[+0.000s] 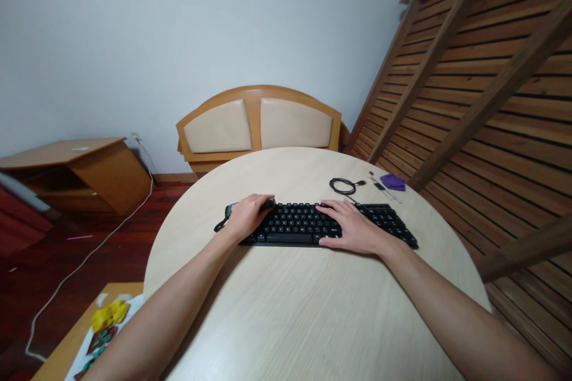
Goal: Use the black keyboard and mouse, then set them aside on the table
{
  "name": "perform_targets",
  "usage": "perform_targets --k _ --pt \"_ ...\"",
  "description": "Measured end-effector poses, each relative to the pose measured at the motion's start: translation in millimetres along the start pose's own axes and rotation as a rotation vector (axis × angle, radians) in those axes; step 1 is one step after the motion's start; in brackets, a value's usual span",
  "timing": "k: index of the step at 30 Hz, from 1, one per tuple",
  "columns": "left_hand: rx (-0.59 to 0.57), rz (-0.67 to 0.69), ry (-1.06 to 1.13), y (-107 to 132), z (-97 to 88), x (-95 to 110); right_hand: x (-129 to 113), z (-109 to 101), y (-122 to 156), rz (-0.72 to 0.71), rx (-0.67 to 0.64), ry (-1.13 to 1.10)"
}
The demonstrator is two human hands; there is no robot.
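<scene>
A black keyboard (292,226) lies flat on the round pale wooden table (277,303). Over its left end, my left hand (249,214) is curled closed around a small dark object, of which only a black piece (268,204) by the thumb shows. A thin black loop (220,225) sticks out to the left of that hand. My right hand (351,226) rests palm down across the keyboard, just left of the number pad, with its fingers spread. Behind the keyboard lies a coiled black cable (343,186) with a plug at its end.
Toward the table's far right are a purple cloth (393,181) and several small thin items. A headboard (259,119) stands behind the table, slatted wood (504,101) leans at right. A low cabinet (102,172), a white cord (96,253) and a yellow item (110,314) are left.
</scene>
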State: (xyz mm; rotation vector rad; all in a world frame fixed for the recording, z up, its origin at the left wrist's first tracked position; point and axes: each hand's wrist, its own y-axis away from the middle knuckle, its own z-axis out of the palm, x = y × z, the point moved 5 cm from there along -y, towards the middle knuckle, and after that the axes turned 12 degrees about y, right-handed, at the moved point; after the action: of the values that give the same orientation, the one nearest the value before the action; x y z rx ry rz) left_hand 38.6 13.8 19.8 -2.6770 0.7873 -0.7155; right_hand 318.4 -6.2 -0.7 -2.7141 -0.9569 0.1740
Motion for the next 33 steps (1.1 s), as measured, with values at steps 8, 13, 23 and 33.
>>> perform_targets --k 8,13,23,33 --pt "-0.124 0.114 0.047 5 -7.5 10 -1 -2 -1 0.027 -0.023 0.022" --pt "-0.239 0.136 0.025 10 -16.0 24 1 -1 -1 0.043 -0.026 0.005" --pt "-0.451 0.108 0.188 18 -24.6 45 0 -3 -1 0.058 -0.033 -0.005" --pt "-0.177 0.009 0.370 15 -47.9 20 4 2 1 0.041 -0.015 -0.031"
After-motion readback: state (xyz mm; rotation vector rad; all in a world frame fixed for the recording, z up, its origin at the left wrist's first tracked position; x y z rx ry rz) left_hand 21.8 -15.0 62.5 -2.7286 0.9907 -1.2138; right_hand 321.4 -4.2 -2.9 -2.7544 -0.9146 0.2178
